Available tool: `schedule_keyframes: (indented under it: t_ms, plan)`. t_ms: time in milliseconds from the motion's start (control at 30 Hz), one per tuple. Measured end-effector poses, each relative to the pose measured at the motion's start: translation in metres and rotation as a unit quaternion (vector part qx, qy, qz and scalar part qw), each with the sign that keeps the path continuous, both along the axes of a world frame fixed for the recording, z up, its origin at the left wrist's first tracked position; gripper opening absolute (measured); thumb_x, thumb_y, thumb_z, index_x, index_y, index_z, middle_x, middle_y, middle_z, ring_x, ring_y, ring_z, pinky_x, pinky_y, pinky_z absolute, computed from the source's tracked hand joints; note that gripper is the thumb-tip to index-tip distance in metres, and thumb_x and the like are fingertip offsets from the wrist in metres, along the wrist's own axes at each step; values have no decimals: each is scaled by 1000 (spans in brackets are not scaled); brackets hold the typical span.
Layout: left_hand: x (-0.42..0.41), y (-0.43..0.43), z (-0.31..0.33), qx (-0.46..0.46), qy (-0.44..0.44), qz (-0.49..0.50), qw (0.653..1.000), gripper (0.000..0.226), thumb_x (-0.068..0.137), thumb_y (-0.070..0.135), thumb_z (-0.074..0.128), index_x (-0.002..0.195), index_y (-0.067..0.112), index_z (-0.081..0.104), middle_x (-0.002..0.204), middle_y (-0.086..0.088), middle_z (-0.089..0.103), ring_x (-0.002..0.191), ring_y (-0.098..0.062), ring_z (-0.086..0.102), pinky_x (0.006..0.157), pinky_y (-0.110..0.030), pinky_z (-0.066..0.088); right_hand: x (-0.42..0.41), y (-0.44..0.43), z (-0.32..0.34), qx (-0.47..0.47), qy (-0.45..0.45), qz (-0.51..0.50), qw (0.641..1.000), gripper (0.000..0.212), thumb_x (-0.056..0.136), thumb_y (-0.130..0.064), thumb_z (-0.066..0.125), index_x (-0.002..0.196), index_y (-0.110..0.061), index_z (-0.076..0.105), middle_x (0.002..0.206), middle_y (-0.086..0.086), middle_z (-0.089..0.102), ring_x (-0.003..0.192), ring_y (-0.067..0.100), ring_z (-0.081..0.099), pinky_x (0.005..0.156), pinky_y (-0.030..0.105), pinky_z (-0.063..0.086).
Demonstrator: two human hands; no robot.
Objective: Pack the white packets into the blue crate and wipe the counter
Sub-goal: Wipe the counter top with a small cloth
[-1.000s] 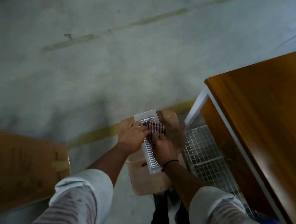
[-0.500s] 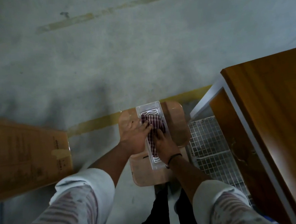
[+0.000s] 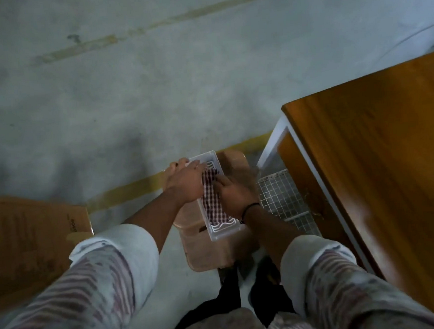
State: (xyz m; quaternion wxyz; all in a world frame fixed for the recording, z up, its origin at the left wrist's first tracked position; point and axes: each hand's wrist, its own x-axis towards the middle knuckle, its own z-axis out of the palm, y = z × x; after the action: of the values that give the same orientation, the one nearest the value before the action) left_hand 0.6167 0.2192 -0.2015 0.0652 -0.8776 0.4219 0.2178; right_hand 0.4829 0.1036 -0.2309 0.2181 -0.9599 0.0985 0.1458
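Observation:
A long clear plastic tray [image 3: 222,232] with a wavy white grid lies on a small tan stool [image 3: 209,252] below me. A red-and-white checked cloth [image 3: 213,203] is spread along the inside of the tray. My left hand [image 3: 185,183] lies over the tray's far left rim, fingers stretched toward the cloth's top end. My right hand [image 3: 232,192], with a black band at the wrist, presses on the cloth from the right. No white packets or blue crate are in view.
A brown wooden counter [image 3: 380,168] stands at the right, with a white frame and a wire mesh shelf [image 3: 281,195] beneath it. A flattened cardboard box [image 3: 28,241] lies on the grey floor at the left. A yellow floor line [image 3: 130,191] runs behind the stool.
The cloth has spread further down the tray toward me. My left hand has shifted up toward the tray's far end, and my right hand has moved along the cloth.

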Motion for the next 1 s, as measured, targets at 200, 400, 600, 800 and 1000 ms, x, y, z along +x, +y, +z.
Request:
schedule_keyframes:
  t_ms: [200, 400, 600, 800, 1000]
  plan:
    - [14, -43, 83, -163, -37, 40, 985, 71, 74, 26, 49, 145, 32, 49, 150, 7, 48, 135, -28, 37, 105, -43, 28, -24, -38, 95, -96, -101, -82, 987, 51, 97, -20, 50, 146, -11, 45, 157, 16, 35, 145, 36, 28, 117, 49, 29]
    - [-21, -105, 173, -347, -55, 1, 936, 66, 77, 15, 57, 140, 33, 53, 141, 8, 56, 131, -26, 37, 103, -42, 29, -78, -84, 177, -177, -210, -231, 933, 56, 91, -31, 50, 145, -17, 47, 154, 13, 41, 144, 38, 31, 113, 54, 35]
    - [-114, -156, 215, -398, -31, -112, 910, 53, 88, 23, 57, 140, 32, 53, 138, 6, 58, 132, -25, 36, 104, -43, 28, -172, -104, 217, -177, -180, -387, 887, 61, 98, -32, 51, 154, -23, 29, 165, 8, 16, 152, 34, 7, 119, 53, 26]
    - [-270, -190, 221, -361, 1, -233, 903, 51, 92, 33, 60, 142, 28, 52, 141, -1, 57, 134, -31, 38, 106, -48, 29, -344, -77, 230, -199, -145, -496, 833, 67, 99, -31, 56, 157, -21, 24, 166, 10, 15, 152, 36, 7, 121, 55, 22]
    - [-474, -174, 219, -344, 79, -350, 868, 54, 92, 37, 63, 144, 32, 52, 143, 0, 56, 136, -33, 39, 109, -51, 30, -546, -5, 234, -233, -101, -613, 748, 67, 97, -42, 55, 156, -22, 29, 164, 9, 23, 149, 36, 16, 119, 51, 26]
